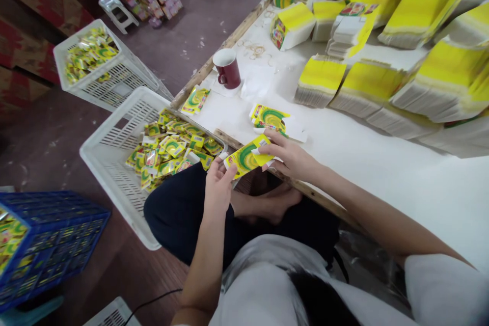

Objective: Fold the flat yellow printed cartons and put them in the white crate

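Observation:
Between my two hands is a yellow and green printed carton [244, 159], held above my lap at the table's edge. My left hand [218, 179] grips its left end, thumb on the printed face. At the carton's right end, the fingers of my right hand [286, 155] close around the end with the flaps. Just beyond my right hand, another yellow-green carton [269, 118] lies on the white table with a white flap spread out. A single yellow-green packet [195, 100] rests near the table's left edge.
Left of my knee stands a white basket [110, 163] of small yellow packets, with another white crate [103, 69] behind it. A blue crate [57, 239] is at lower left. On the table are a maroon mug [228, 70], rubber bands [255, 51] and stacked flat cartons [321, 79].

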Action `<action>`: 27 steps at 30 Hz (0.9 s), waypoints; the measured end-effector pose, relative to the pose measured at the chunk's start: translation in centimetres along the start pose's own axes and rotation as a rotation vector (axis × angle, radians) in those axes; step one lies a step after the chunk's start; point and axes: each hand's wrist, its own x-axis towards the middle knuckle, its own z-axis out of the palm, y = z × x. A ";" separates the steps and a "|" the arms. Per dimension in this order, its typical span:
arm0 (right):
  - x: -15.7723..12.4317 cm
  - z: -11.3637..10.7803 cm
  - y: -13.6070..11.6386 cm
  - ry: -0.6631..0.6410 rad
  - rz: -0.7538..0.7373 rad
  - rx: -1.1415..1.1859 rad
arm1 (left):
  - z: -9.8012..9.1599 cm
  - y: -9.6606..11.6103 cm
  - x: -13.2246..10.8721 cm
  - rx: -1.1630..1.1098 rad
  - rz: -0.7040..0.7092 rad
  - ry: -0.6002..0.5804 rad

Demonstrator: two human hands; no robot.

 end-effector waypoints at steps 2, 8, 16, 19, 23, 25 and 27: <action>-0.1 0.3 0.0 0.005 -0.005 -0.008 | 0.5 0.3 -0.1 -0.104 -0.032 -0.007; -0.6 0.5 0.2 -0.127 0.062 0.027 | 1.4 0.6 0.1 -0.191 -0.033 0.085; -0.3 0.5 -0.5 -0.012 0.152 0.277 | 1.7 0.9 -0.6 -0.149 -0.016 0.059; -0.3 0.9 -1.0 0.021 0.172 0.309 | 2.3 0.3 -1.3 -0.138 -0.004 0.062; -0.3 1.0 -1.1 0.010 0.195 0.355 | 1.7 -0.1 -1.1 -0.147 -0.031 0.065; -0.2 0.7 -0.4 0.032 0.256 0.325 | 0.5 0.4 -0.2 -0.207 0.055 0.156; -0.4 0.2 1.0 0.097 0.366 0.160 | -1.1 1.2 1.2 -0.328 0.215 0.333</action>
